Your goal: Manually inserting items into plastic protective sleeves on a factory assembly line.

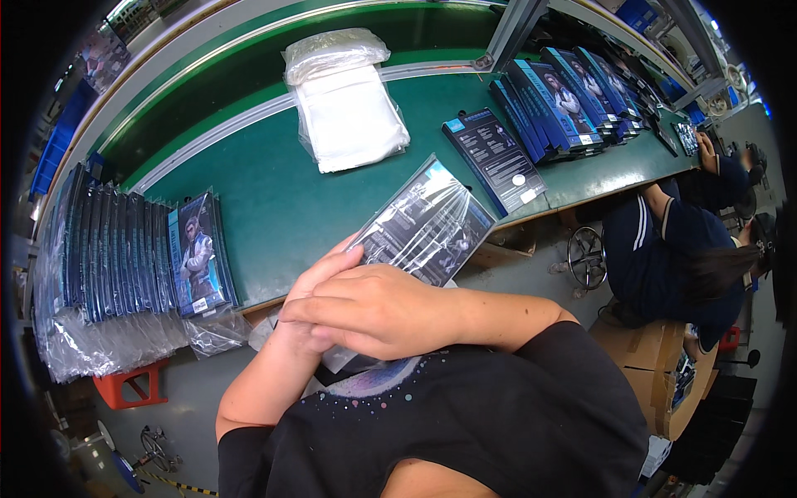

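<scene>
A flat dark box in a clear plastic bag (pixel 427 222) is tilted up in front of my body, its shiny wrapping creased with reflections. My left hand (pixel 325 270) is closed on its lower left edge, the thumb lying on top. Across the left hand and wrist rests my right hand (pixel 378 309), its fingers stretched out toward the left. The box's lower end is hidden behind the right hand. Beyond it, on the green bench, lies a dark blue box (pixel 498 162) with no bag visible, back side up. A stack of clear plastic bags (pixel 349 112) lies farther back.
At the left stands a row of bagged boxes (pixel 124 249), plastic hanging over the bench edge. Unbagged boxes (pixel 556 104) stand in rows at the far right. A co-worker (pixel 672 257) sits at the right near an open carton (pixel 656 365). The green bench (pixel 266 199) has a metal back rail.
</scene>
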